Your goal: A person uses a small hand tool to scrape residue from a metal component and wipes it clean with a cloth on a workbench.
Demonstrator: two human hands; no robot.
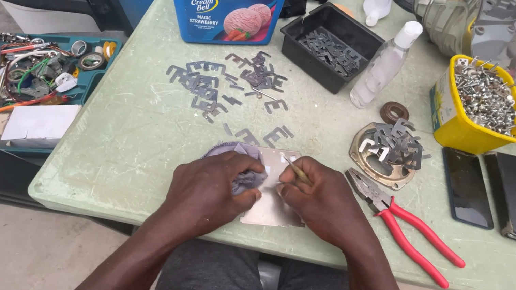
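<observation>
On the scuffed green bench (133, 146), the left hand (206, 188) is clenching a crumpled grey cloth (247, 171) against a flat metal plate (272, 206) — right hand (325, 200) fingers pinching a thin yellowish stick (297, 169).

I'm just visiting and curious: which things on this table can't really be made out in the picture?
- Thin tool in the right hand: its tip is too small to tell, its handle hidden by fingers.
- Cloth: mostly under the left hand.
- Blue tub: contents cut off by the top edge.
- Metal plate: partly covered by both hands.

Pale green table (133, 146): metal clips (212, 83), black tray (303, 31), red pliers (407, 227), two phones (502, 194), yellow tub (463, 133).
</observation>
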